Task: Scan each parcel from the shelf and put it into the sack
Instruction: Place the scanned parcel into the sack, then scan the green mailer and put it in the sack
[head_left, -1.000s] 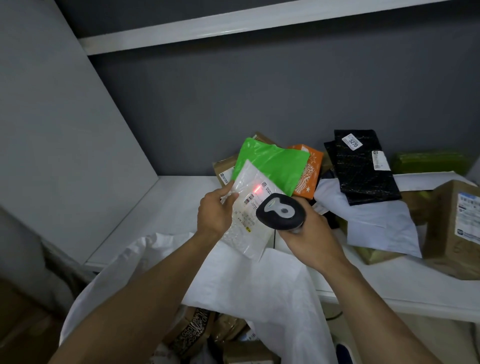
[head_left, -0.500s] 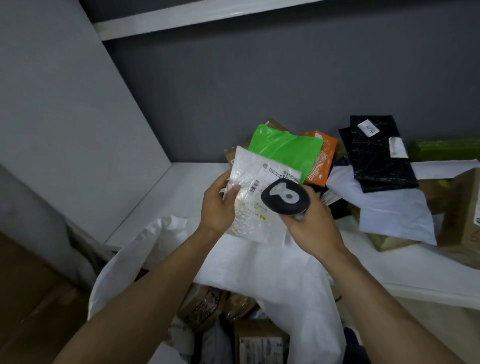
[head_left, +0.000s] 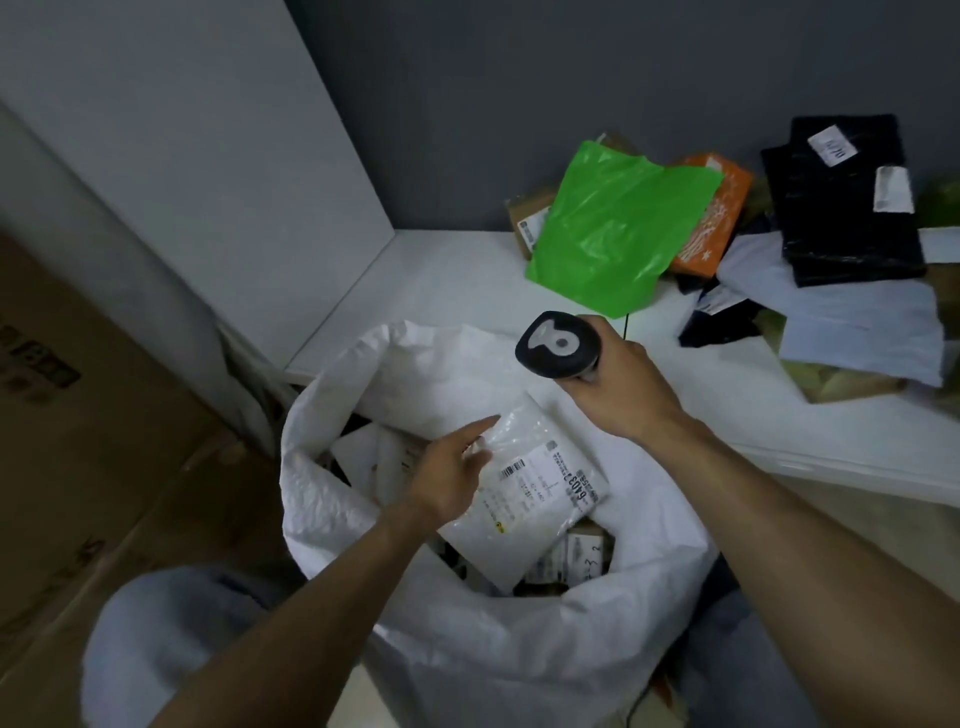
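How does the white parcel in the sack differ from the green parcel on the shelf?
The white parcel sits in the sack, the left hand touching it; the green parcel lies untouched on the shelf. The white parcel shows a printed label; the green parcel shows none. Both are soft plastic bags.

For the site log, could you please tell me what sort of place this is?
Probably a parcel sorting room: mailers like the green parcel lie piled on a white shelf, the right hand holds a barcode scanner, and a white sack holds more parcels.
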